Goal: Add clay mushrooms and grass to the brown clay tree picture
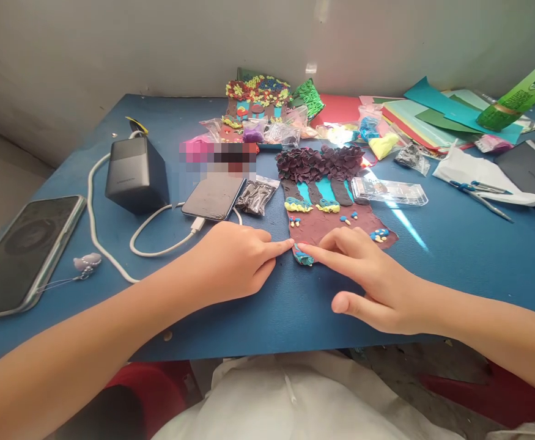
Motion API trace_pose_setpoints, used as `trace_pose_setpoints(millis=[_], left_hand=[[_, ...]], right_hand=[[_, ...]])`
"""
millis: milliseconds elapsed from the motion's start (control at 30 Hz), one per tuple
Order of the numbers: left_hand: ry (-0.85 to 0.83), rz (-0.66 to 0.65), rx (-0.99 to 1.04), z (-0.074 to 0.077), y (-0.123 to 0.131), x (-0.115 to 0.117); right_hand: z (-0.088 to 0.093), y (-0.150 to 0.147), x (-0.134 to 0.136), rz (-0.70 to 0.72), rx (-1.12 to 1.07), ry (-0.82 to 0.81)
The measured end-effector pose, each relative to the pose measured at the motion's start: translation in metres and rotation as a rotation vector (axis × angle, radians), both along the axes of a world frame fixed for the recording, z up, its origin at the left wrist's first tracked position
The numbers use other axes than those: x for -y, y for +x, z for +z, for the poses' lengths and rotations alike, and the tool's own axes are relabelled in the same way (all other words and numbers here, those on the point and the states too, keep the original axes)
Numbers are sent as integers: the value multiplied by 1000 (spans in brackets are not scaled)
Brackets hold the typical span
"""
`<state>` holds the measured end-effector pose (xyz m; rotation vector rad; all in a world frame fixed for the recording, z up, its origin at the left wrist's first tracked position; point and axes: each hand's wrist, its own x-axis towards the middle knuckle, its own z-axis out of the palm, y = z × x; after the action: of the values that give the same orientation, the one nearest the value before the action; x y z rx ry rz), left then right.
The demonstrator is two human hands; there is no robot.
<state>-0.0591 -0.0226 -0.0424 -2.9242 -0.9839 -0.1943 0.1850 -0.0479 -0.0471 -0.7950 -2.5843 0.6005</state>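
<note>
With our left hand (242, 256) we touch the clay picture (317, 223), index out, other fingers curled, grip unclear; our right hand (380, 281), fingers spread, touches its blue corner piece (304, 258).

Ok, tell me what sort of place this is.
Probably a craft spot, though home or classroom I can't tell: the blue table holds a clay-like relief picture, small plastic bags and coloured sheets.

Bright glare streak on blue table (249, 330); small patch pixelated.
</note>
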Motion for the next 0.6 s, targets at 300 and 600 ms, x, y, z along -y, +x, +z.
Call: trace_pose_setpoints(millis=[300,600], left_hand=[[-16,-2,12,-2,-1,2],[-24,13,19,-2,-1,1]], right_hand=[[-5,-7,1,-22,105,42],[-5,-9,3,-45,132,40]])
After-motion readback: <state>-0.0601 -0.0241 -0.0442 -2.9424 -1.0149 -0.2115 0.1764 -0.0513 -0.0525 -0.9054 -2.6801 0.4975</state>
